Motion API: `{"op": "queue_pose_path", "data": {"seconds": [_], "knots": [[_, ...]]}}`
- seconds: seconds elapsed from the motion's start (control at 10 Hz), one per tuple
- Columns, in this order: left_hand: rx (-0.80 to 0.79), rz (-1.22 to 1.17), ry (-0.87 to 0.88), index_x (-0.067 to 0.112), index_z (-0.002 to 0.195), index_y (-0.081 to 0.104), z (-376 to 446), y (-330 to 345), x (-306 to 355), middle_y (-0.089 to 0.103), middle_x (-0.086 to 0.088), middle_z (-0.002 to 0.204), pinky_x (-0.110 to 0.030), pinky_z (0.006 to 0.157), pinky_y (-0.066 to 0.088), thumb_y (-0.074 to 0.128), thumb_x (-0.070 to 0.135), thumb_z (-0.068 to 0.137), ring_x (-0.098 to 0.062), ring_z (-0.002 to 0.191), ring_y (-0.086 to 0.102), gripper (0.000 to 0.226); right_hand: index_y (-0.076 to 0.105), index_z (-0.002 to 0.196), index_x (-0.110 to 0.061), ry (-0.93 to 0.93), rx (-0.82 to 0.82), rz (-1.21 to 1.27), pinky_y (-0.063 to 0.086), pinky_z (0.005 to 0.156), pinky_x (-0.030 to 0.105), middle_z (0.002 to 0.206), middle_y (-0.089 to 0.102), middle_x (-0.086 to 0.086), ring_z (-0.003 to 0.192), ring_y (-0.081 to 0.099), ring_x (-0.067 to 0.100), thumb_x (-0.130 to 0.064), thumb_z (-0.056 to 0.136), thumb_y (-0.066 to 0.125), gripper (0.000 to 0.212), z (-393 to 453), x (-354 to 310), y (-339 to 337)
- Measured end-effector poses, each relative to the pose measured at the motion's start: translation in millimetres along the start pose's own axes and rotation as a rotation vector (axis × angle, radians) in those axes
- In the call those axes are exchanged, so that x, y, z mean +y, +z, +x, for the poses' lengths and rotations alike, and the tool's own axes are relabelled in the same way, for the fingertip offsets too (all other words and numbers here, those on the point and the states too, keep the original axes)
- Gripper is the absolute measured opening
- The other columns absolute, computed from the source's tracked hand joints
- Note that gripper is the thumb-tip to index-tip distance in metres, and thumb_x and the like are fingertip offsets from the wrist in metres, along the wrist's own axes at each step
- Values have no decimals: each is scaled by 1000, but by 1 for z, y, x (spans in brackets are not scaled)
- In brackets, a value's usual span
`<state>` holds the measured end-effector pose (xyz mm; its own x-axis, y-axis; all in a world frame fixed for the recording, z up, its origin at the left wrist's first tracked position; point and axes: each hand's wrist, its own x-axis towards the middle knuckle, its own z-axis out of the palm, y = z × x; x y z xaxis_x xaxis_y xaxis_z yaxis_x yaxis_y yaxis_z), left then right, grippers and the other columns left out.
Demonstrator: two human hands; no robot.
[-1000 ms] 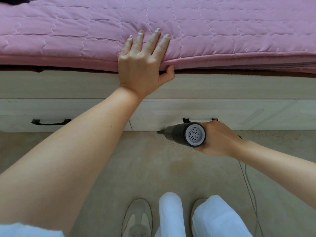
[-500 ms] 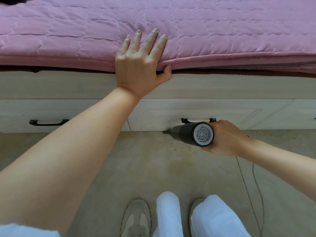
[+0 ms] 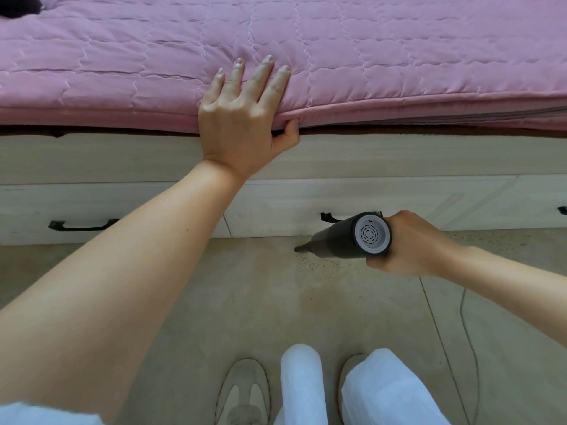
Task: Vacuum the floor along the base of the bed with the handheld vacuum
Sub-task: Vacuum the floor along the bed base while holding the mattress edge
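Handheld vacuum [image 3: 343,239] shifted rightward, right hand [image 3: 411,243] gripping

Pink quilted mattress [image 3: 368,56], black vacuum [image 3: 337,240], beige floor [image 3: 245,302].

Grey shoes [image 3: 242,394], thin cord [image 3: 469,342]

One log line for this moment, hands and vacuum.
right hand grips handheld vacuum | nozzle at floor by drawer base | left hand rests on mattress edge
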<state>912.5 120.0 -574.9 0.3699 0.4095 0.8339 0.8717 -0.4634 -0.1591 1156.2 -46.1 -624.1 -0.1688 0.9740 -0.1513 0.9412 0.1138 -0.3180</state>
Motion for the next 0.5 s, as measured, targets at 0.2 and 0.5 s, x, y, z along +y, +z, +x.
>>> {"op": "queue_pose_path", "data": {"seconds": [0.2,0.5], "knots": [[-12,-3,1,18,128,64,0,0,0,63,-5,130,-50,97,49,48,47,86,-37,116,61,53,37,64,-41,-13,-6,19,33,43,18,53,49,-16,51,53,11,-29,63,71,37,2,-2,3],[-7,2,3,18,127,64,0,0,0,63,-5,130,-50,97,50,48,47,86,-37,116,61,53,36,62,-43,-53,-17,19,34,43,12,48,44,-18,47,46,1,-29,61,71,38,5,-5,4]]}}
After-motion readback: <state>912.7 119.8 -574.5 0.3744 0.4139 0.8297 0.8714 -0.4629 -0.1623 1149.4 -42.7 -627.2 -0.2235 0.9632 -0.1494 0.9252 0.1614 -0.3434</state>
